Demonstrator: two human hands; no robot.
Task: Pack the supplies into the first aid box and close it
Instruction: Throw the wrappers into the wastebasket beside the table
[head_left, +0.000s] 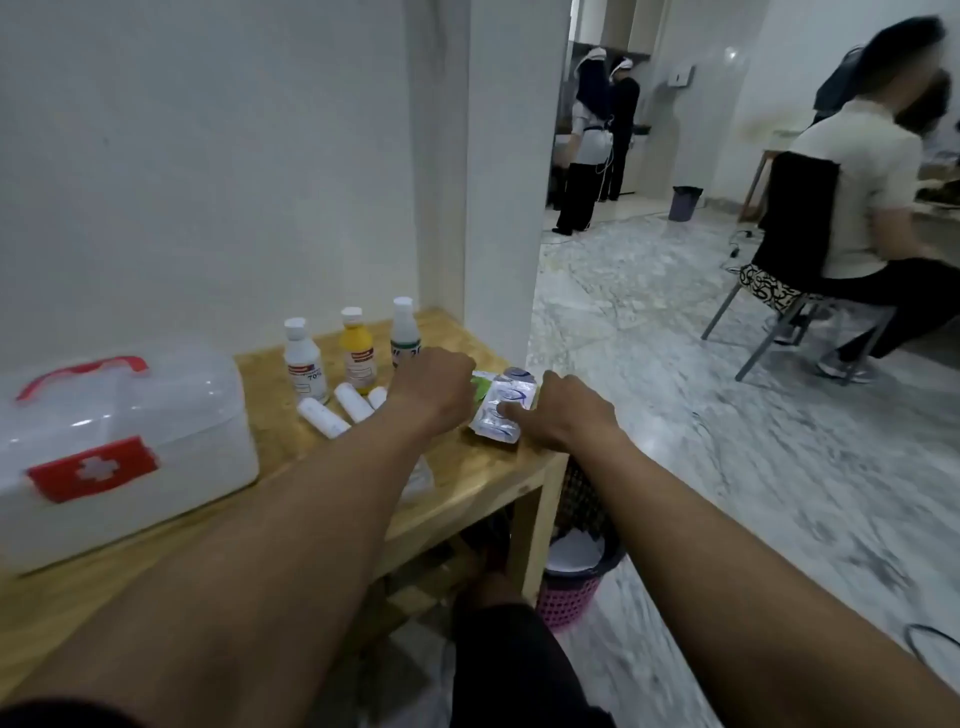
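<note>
Both bare arms reach forward over a wooden table (291, 457) toward its far right corner. The left hand (431, 387) lies knuckles-up over the near end of a small stack of flat packets, with a green-and-white packet (480, 384) showing just past its fingers; they curl down out of sight, so whether this grip is pinching anything cannot be told. The right hand (569, 410) rests at the table's right edge, its thumb pressed onto a clear plastic packet with blue print (501, 410), the other fingers hidden beyond the edge; this grip appears to be pinching the packet. The first aid box (124, 457), a translucent white case with a red handle and a red label bearing a white cross, stands at the left of the table, well apart from the hands, its lid down. Behind the hands three bottles stand upright near the wall: a white bottle marked 70% (304, 361), a yellow bottle (357, 351) and a clear bottle with a green label (405, 332). Three white rolls (324, 415) lie on their sides in front of the bottles, just left of the left hand. Under the table's right corner stands a pink and black basket (576, 571) with white paper inside. Across the marble floor a person sits on a chair (795, 223), blurred.
</note>
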